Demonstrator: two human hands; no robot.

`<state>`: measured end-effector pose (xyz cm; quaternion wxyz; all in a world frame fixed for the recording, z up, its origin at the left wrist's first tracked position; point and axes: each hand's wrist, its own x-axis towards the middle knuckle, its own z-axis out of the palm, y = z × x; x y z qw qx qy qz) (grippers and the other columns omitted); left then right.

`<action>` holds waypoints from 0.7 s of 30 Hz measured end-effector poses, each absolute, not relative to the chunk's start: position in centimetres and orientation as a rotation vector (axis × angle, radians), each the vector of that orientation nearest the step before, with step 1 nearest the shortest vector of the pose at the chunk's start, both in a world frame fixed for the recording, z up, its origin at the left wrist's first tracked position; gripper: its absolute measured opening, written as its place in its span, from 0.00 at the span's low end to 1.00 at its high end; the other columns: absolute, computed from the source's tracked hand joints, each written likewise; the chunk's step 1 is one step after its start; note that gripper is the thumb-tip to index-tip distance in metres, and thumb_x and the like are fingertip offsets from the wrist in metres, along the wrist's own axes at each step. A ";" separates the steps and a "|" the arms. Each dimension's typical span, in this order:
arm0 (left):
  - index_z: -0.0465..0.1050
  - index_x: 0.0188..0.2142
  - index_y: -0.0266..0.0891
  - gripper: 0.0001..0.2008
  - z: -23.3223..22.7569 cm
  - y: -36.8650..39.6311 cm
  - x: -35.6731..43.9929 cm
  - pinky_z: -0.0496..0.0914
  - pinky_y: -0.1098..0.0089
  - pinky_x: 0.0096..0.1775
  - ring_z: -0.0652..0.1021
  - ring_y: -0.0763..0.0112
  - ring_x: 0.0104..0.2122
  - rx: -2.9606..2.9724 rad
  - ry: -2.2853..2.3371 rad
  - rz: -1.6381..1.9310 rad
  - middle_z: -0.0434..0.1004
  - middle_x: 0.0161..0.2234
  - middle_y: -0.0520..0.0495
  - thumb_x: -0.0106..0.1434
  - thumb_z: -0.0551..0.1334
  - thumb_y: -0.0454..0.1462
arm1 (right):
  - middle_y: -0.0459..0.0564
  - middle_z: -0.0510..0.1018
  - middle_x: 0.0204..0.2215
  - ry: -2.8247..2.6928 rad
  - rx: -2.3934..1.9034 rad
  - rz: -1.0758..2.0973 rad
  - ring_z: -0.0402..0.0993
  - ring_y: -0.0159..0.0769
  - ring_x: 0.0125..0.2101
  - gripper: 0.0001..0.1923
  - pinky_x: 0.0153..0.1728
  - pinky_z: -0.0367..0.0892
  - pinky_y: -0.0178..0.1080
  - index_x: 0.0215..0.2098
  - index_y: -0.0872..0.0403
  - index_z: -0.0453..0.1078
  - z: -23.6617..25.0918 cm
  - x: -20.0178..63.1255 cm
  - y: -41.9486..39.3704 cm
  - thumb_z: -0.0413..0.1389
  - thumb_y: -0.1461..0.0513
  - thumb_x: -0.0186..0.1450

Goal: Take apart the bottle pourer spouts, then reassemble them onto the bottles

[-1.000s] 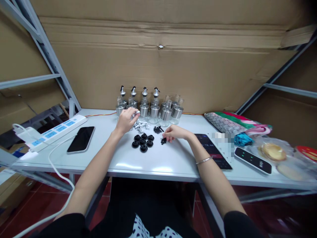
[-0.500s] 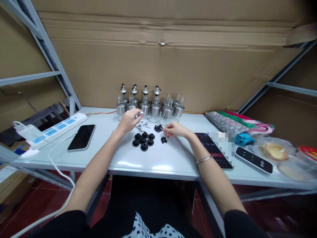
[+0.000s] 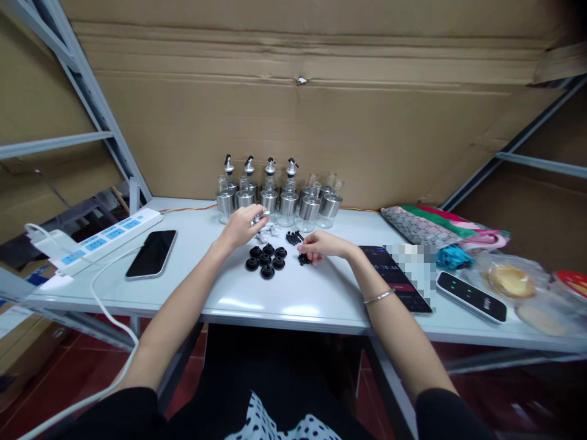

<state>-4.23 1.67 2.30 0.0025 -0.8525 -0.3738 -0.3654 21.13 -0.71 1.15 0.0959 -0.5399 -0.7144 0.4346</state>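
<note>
A small assembly workshop or stockroom: a white table (image 3: 293, 299) set inside metal shelving (image 3: 98, 131), backed by cardboard sheets (image 3: 321, 122), with rows of steel-and-glass dispenser bottles (image 3: 279, 198) and loose black parts (image 3: 266, 261).

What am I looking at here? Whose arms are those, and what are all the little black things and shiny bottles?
The picture comes from a camera worn on a person's head, looking down, so the arms are that person's own. The left hand pinches a small silvery piece. The right hand rests its fingertips on a little pile of tiny black bits. Between the hands lie round black caps and small white pieces. At the back of the white table stand glass bottles, four of them with pouring spouts. A dark phone and a power strip lie on the left.
</note>
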 end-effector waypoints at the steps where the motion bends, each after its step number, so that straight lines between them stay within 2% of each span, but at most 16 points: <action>1: 0.69 0.38 0.37 0.09 2.3 1.6 -4.2 0.65 0.68 0.40 0.75 0.66 0.37 -2.683 -1.172 -1.144 0.75 0.36 0.46 0.64 0.54 0.39 | 0.46 0.74 0.17 -2.125 -1.593 1.285 0.72 0.28 0.17 0.20 0.16 0.62 0.28 0.22 0.57 0.65 1.1 20.9 -0.8 0.59 0.49 0.56; 9: 0.69 0.38 0.38 0.10 2.0 1.6 -4.0 0.66 0.68 0.40 0.75 0.66 0.36 -2.728 -1.171 -1.113 0.75 0.35 0.46 0.64 0.54 0.41 | 0.44 0.71 0.14 -2.185 -1.641 1.232 0.68 0.26 0.15 0.15 0.17 0.62 0.29 0.24 0.58 0.67 1.7 19.9 -1.3 0.62 0.54 0.54; 15: 0.69 0.38 0.38 0.10 1.9 1.6 -3.9 0.66 0.68 0.40 0.75 0.66 0.36 -2.746 -1.166 -1.096 0.75 0.35 0.46 0.64 0.54 0.40 | 0.44 0.71 0.18 -2.205 -1.660 1.231 0.69 0.28 0.17 0.12 0.18 0.63 0.30 0.28 0.58 0.68 1.3 20.6 -0.9 0.61 0.56 0.56; 21: 0.69 0.37 0.38 0.09 1.9 1.5 -3.7 0.66 0.68 0.39 0.74 0.66 0.35 -2.760 -1.136 -1.048 0.75 0.35 0.46 0.64 0.54 0.40 | 0.43 0.71 0.19 -2.347 -1.550 0.954 0.64 0.26 0.19 0.11 0.22 0.60 0.31 0.30 0.58 0.72 1.3 20.6 -0.7 0.56 0.57 0.58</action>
